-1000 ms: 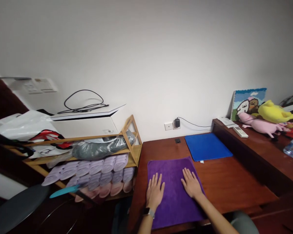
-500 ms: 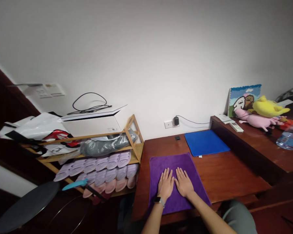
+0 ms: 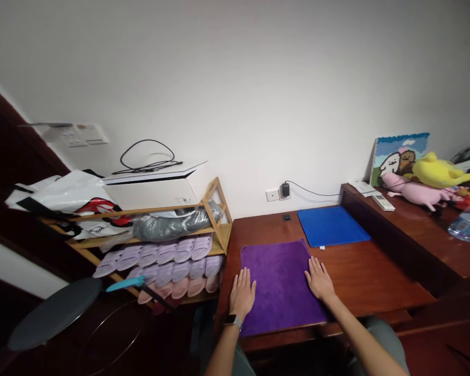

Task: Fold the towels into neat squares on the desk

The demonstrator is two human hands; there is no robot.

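Now resting left grip [image 3: 243, 298] and right grip [image 3: 320, 282], both spread flat, at opposite sides of purple cloth [image 3: 280, 287], near front-left corner of surface [image 3: 366, 282] (blue mat [image 3: 332, 226] by back edge).

The person's left grip [image 3: 243, 295] lies flat, palm down, fingers extended forward, thumb toward the right grip [image 3: 319, 282], which lies well apart, likewise palm down, its thumb facing inward. Behind them, the bare left forearm [image 3: 222, 352] and right forearm [image 3: 358, 334] spread outward.
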